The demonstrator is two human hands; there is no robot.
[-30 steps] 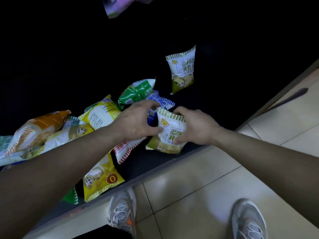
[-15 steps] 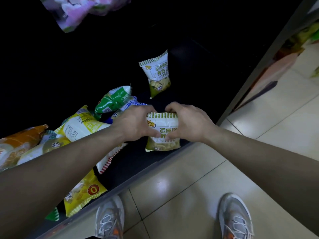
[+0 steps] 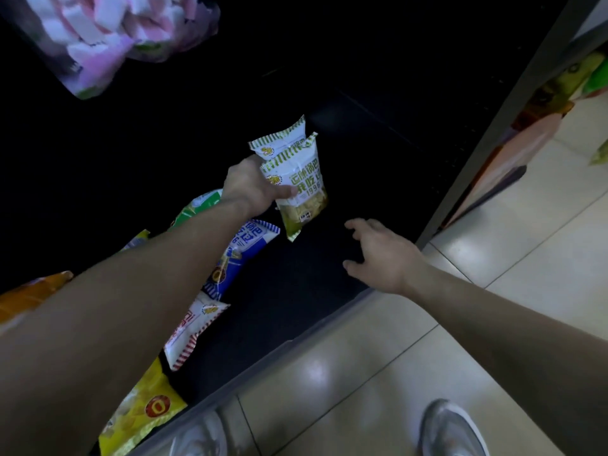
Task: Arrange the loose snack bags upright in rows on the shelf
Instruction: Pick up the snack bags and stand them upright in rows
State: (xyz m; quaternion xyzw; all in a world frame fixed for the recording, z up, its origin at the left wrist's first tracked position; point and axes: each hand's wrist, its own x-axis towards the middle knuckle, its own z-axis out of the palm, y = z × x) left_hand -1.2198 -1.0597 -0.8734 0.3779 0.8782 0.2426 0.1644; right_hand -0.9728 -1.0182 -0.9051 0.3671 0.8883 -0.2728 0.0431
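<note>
My left hand (image 3: 253,187) grips a white and green snack bag (image 3: 304,189) by its left side and holds it upright deep in the dark shelf (image 3: 296,291). Directly behind it stands a second, matching white and green bag (image 3: 279,141), only its top showing. My right hand (image 3: 378,255) hovers over the shelf to the right, fingers spread, holding nothing. Loose bags lie along the shelf's left part: a blue and white bag (image 3: 245,245), a red and white bag (image 3: 194,327), a yellow bag (image 3: 144,406) and a green bag (image 3: 200,205) partly under my left forearm.
The shelf's front edge (image 3: 296,347) runs diagonally above the tiled floor (image 3: 427,357), where my two shoes show. A grey upright post (image 3: 513,103) bounds the shelf on the right. A bag of pink and white sweets (image 3: 108,31) hangs at the top left. An orange bag (image 3: 29,296) lies far left.
My left hand carried the white and green bag from the shelf's front edge back to the matching bag. My right hand let go of it and opened.
</note>
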